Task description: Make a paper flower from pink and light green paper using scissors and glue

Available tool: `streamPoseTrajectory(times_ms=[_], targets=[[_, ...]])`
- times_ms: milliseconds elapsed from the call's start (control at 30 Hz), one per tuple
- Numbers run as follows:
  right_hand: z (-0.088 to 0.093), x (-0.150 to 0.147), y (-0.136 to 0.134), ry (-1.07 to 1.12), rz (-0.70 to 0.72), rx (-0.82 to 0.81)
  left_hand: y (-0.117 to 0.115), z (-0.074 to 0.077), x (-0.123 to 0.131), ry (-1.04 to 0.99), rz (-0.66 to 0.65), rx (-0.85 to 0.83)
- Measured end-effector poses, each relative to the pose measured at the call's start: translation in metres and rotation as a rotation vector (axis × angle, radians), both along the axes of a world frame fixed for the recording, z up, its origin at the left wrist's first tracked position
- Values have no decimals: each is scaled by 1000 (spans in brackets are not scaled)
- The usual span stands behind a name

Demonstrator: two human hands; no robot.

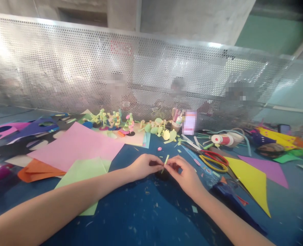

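Over the blue table (131, 212), my left hand (147, 166) and my right hand (181, 171) meet near the middle. Between their pinched fingertips is a thin light-green strip (167, 159), standing nearly upright. Both hands touch it. Just under the fingertips lies a small dark round piece (163, 175), partly hidden by the hands. A small pink scrap (159, 149) lies beyond my fingers. Light-green paper (74, 174) lies under my left forearm.
Pink paper (77, 147) lies left. Small paper figures (115, 119) and green cutouts (159, 128) stand behind. Red-handled (215, 155) and yellow-handled scissors (213, 164), a white-and-red roll (224, 139) and yellow paper (251, 181) lie right. A perforated metal screen (90, 68) rises behind.
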State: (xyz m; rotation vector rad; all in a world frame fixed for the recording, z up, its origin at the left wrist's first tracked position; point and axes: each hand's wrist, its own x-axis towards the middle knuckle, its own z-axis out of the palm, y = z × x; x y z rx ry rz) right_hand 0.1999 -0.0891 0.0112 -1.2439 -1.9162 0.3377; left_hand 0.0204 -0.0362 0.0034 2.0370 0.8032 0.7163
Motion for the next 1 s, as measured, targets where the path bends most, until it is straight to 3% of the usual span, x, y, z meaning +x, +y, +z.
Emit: streamPoseTrajectory(times_ms=[633,1000], targets=[[-4,2,0,8,7,-49,-2,3,0,35,65,69],[-6,3,2,31,47,-72,-3,5,-1,27,166,78]])
